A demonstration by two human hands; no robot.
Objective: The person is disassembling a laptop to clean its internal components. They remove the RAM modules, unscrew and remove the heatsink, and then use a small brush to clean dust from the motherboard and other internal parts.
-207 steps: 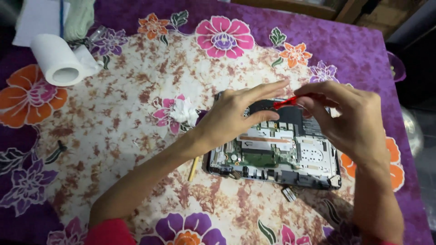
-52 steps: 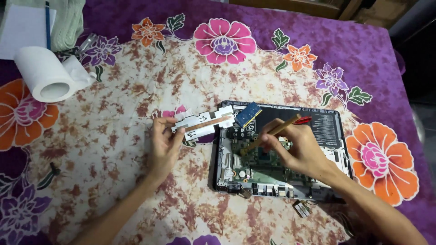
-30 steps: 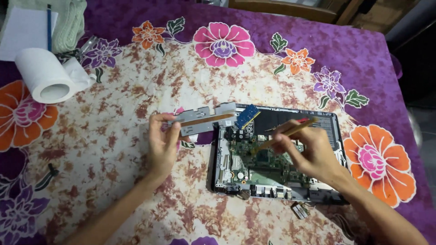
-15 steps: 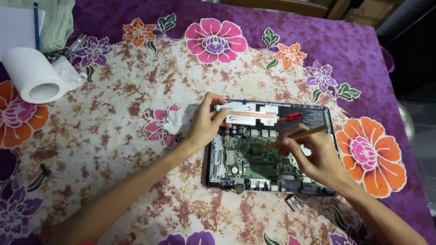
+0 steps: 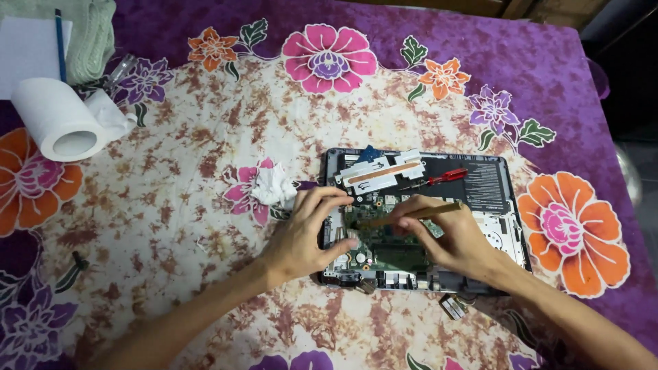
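Observation:
An opened laptop base (image 5: 504, 226) lies on the flowered cloth with its green circuit board (image 5: 401, 257) bare. My left hand (image 5: 305, 236) rests on the base's left edge, fingers bent, fingertips on the board, nothing held. My right hand (image 5: 449, 240) grips a thin wooden stick (image 5: 411, 214) that points left over the board. A silver metal heat sink with a copper strip (image 5: 380, 173) lies across the upper part of the base. To its right lies a red-handled screwdriver (image 5: 445, 177).
A crumpled white tissue (image 5: 274, 185) lies just left of the laptop. At far left are a paper roll (image 5: 58, 127), white paper (image 5: 27, 48) with a blue pencil (image 5: 59, 44), and a green cloth (image 5: 89, 34). A small loose part (image 5: 452, 306) lies below the laptop.
My left hand has set the heat sink down on the laptop's upper part and dropped to the board's left edge. My right hand has kept the stick and shifted slightly over the board.

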